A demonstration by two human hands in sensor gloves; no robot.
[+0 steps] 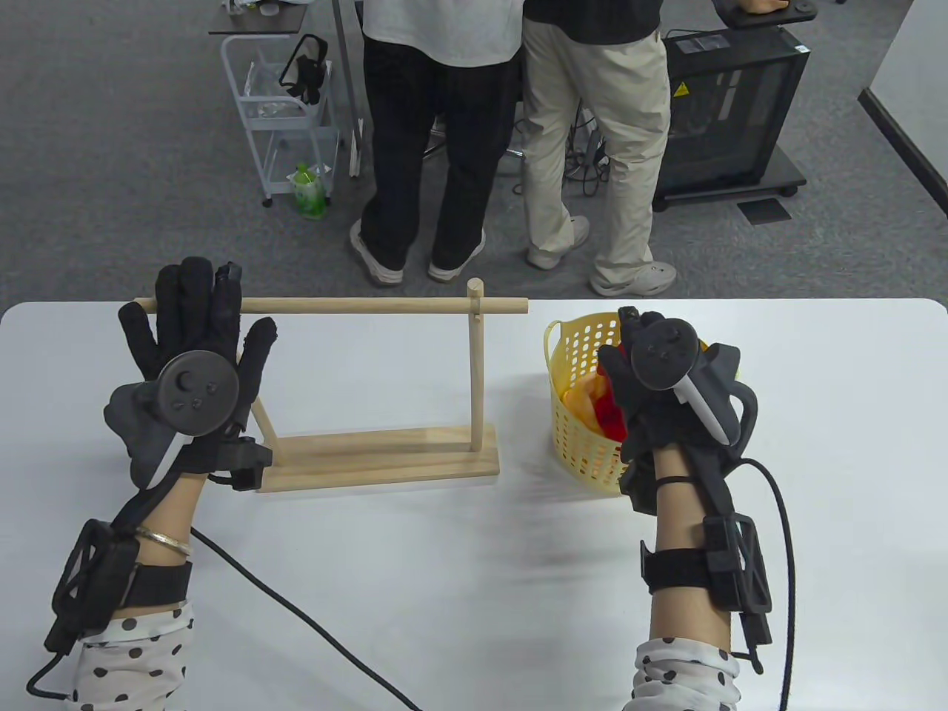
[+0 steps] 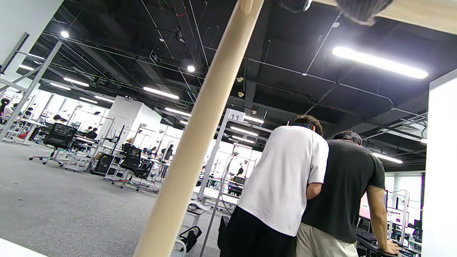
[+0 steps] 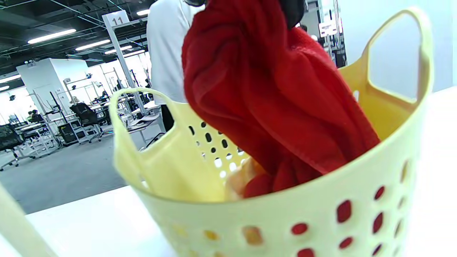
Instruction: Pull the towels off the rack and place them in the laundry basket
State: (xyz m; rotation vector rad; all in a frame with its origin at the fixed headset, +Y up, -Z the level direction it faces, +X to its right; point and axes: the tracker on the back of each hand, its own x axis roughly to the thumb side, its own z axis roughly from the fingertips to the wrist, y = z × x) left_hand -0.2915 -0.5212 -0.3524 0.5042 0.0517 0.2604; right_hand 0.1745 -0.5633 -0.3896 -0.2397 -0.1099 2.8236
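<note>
The wooden rack (image 1: 378, 461) stands left of the table's middle, and its top bar (image 1: 355, 304) carries no towel. My left hand (image 1: 198, 315) is spread flat with straight fingers over the bar's left end. In the left wrist view the rack's pole (image 2: 200, 132) runs diagonally and a fingertip (image 2: 360, 9) shows at the top. The yellow laundry basket (image 1: 576, 348) stands to the right of the rack. My right hand (image 1: 641, 370) hovers over it and grips a red towel (image 3: 271, 96), which hangs down into the basket (image 3: 285, 217). An orange towel (image 1: 581, 396) lies inside.
Two people (image 1: 511, 133) stand just beyond the table's far edge. A white trolley (image 1: 285, 111), a green bottle (image 1: 309, 192) and a black cabinet (image 1: 729, 111) are on the floor behind. Glove cables (image 1: 296, 615) trail over the near table.
</note>
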